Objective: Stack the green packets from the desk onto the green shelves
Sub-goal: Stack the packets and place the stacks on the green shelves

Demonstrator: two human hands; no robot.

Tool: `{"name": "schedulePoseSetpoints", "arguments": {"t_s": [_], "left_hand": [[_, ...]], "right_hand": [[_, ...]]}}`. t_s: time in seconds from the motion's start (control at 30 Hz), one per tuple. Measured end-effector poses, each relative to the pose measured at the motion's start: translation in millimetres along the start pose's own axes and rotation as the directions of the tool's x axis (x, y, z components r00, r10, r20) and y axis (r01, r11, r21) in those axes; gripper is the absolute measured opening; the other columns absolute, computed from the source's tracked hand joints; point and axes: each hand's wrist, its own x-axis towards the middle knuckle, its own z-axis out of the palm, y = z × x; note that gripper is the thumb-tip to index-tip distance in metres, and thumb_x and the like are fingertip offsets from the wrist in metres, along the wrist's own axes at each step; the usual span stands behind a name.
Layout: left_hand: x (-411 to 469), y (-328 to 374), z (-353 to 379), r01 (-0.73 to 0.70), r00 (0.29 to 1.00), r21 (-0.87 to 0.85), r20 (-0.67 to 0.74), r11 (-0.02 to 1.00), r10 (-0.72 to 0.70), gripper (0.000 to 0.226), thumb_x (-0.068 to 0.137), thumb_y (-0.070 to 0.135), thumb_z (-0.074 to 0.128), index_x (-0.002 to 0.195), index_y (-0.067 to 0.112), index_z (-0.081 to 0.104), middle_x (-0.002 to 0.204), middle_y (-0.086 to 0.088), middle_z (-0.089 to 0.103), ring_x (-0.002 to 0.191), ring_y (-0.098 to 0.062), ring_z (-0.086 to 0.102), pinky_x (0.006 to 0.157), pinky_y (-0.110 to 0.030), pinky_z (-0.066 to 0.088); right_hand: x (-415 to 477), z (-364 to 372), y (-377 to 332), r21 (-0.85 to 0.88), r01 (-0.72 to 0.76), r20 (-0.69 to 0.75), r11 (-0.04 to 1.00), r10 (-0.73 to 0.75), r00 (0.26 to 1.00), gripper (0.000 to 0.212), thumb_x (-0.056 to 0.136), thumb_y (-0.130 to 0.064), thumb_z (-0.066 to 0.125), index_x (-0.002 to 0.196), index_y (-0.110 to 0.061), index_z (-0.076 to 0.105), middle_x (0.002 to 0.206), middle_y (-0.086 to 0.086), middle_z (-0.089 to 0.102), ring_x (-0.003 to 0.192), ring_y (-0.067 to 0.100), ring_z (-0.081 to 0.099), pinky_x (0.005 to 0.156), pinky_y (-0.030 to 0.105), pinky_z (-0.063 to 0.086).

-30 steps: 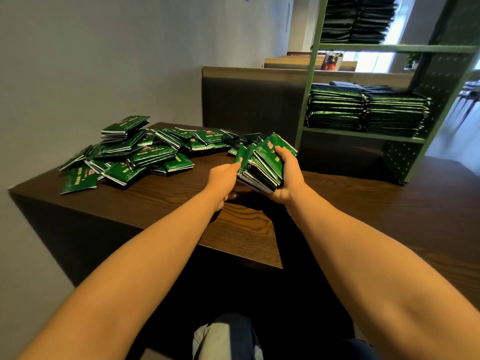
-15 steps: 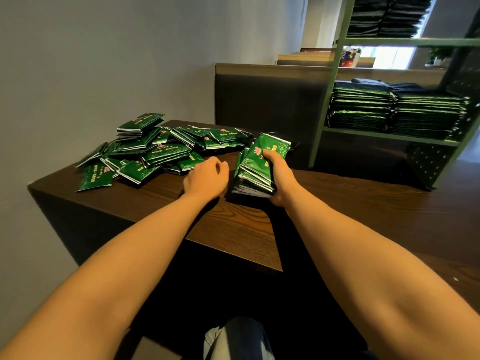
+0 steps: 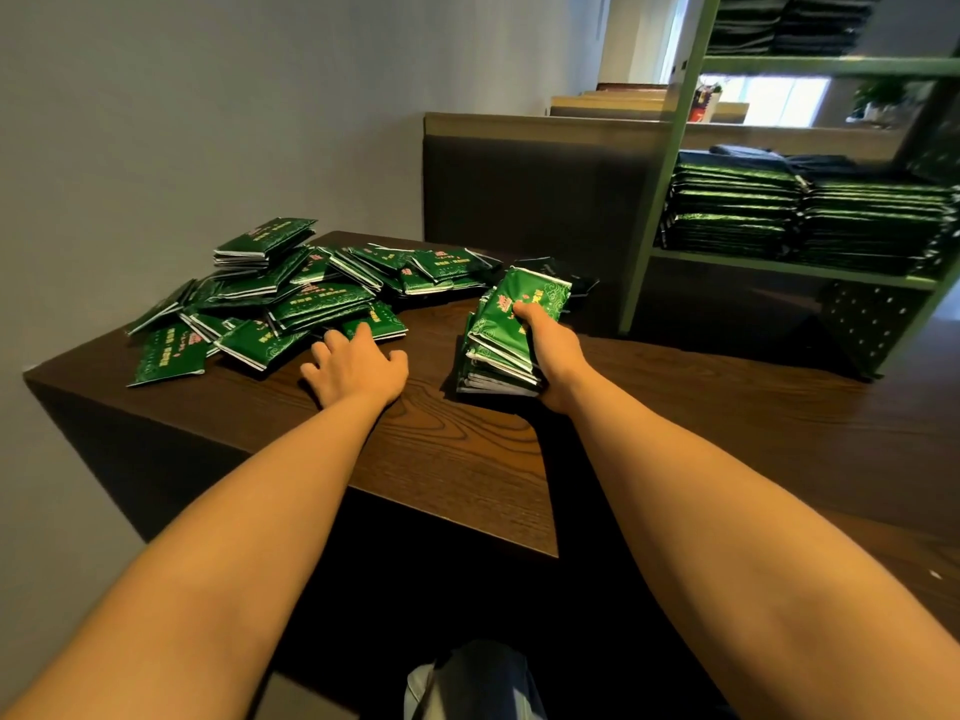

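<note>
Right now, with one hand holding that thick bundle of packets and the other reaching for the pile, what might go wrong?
The bundle in the right hand is thick and fanned; packets could slip from that one-handed grip. The left hand reaches at the loose pile, which lies near the edge of the desk; a nudge might push some off. The shelf stacks are already tall and may lean if more are added.

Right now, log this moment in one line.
left hand: open, at pile edge | right hand: grips stack on desk | shelf: already loaded
</note>
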Motion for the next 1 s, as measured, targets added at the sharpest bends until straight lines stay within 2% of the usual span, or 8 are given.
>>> {"name": "schedulePoseSetpoints", "arguments": {"t_s": [0.2,0.3,0.37,0.47,0.57,0.7,0.83,1.0], "left_hand": [[-1,-7,3,-0.106,0.987,-0.292,-0.149,0.951,0.065,0.038,0.099,0.042,0.051,0.127,0.020,0.062,0.132,-0.011,0.055,0.121,-0.033,0.051,0.103,-0.048,0.038],[-3,-10,2,-0.121,0.979,-0.458,-0.204,0.881,0.029,0.028,0.098,0.041,0.052,0.095,0.018,0.067,0.109,-0.003,0.067,0.097,-0.031,0.062,0.083,-0.038,0.049],[-4,-9,0,-0.077,0.982,-0.521,-0.188,0.850,-0.027,0.028,0.097,0.037,0.056,0.088,0.013,0.068,0.096,-0.002,0.068,0.086,-0.029,0.061,0.069,-0.030,0.043],[-2,-10,-2,-0.037,0.986,-0.587,-0.153,0.809,-0.065,0.013,0.092,0.024,0.063,0.100,0.016,0.066,0.094,-0.003,0.068,0.084,-0.026,0.062,0.063,-0.027,0.038],[0,-9,-5,-0.002,0.991,-0.593,-0.111,0.805,-0.079,0.030,0.089,0.022,0.065,0.118,0.020,0.060,0.086,0.003,0.061,0.088,-0.024,0.060,0.070,-0.031,0.040],[2,-10,-9,0.018,0.999,-0.586,-0.018,0.810,-0.036,0.047,0.088,0.028,0.067,0.133,0.021,0.056,0.092,0.004,0.062,0.101,-0.025,0.061,0.087,-0.036,0.047],[-8,-10,-9,-0.104,0.994,-0.599,-0.085,0.794,0.066,0.029,0.089,0.017,0.064,0.117,0.018,0.068,0.069,0.006,0.058,0.063,-0.014,0.053,0.061,-0.024,0.045],[-33,14,-13,-0.152,0.988,-0.716,-0.094,0.681,0.121,0.014,0.090,0.008,0.064,0.101,0.009,0.072,0.069,0.006,0.057,0.055,-0.006,0.045,0.047,-0.012,0.035]], "right_hand": [[-1,-2,0,0.033,0.017,-0.017,0.999,-0.017,1.000,0.034,0.090,-0.040,0.073,0.110,-0.011,0.069,0.090,0.008,0.078,0.090,0.030,0.077,0.090,0.046,0.060],[-2,-3,0,0.029,0.021,-0.020,0.999,-0.021,1.000,0.037,0.090,-0.040,0.072,0.113,-0.011,0.069,0.098,0.010,0.079,0.095,0.031,0.077,0.096,0.050,0.059],[-3,-4,0,0.022,0.028,-0.013,0.999,-0.028,1.000,0.039,0.091,-0.040,0.071,0.115,-0.011,0.068,0.098,0.010,0.079,0.095,0.031,0.077,0.096,0.050,0.059],[-4,-5,1,0.031,0.035,0.006,0.999,-0.035,0.999,0.040,0.092,-0.039,0.070,0.119,-0.010,0.068,0.092,0.008,0.079,0.088,0.028,0.077,0.084,0.042,0.061],[-5,-6,0,0.039,0.041,0.024,0.998,-0.042,0.999,0.036,0.094,-0.038,0.069,0.118,-0.010,0.068,0.086,0.006,0.078,0.077,0.023,0.077,0.071,0.035,0.058],[-6,-6,1,0.046,0.031,0.034,0.998,-0.033,0.999,0.044,0.094,-0.040,0.070,0.124,-0.009,0.067,0.101,0.011,0.079,0.090,0.029,0.078,0.085,0.043,0.062],[-13,-5,1,0.076,-0.005,0.021,0.997,0.003,1.000,0.043,0.090,-0.042,0.072,0.119,-0.012,0.068,0.110,0.016,0.078,0.101,0.035,0.075,0.100,0.054,0.056],[-24,-13,-1,0.173,-0.050,0.032,0.984,0.045,0.998,0.074,0.069,-0.050,0.078,0.132,-0.013,0.065,0.115,0.016,0.076,0.102,0.037,0.075,0.095,0.056,0.057]]}}
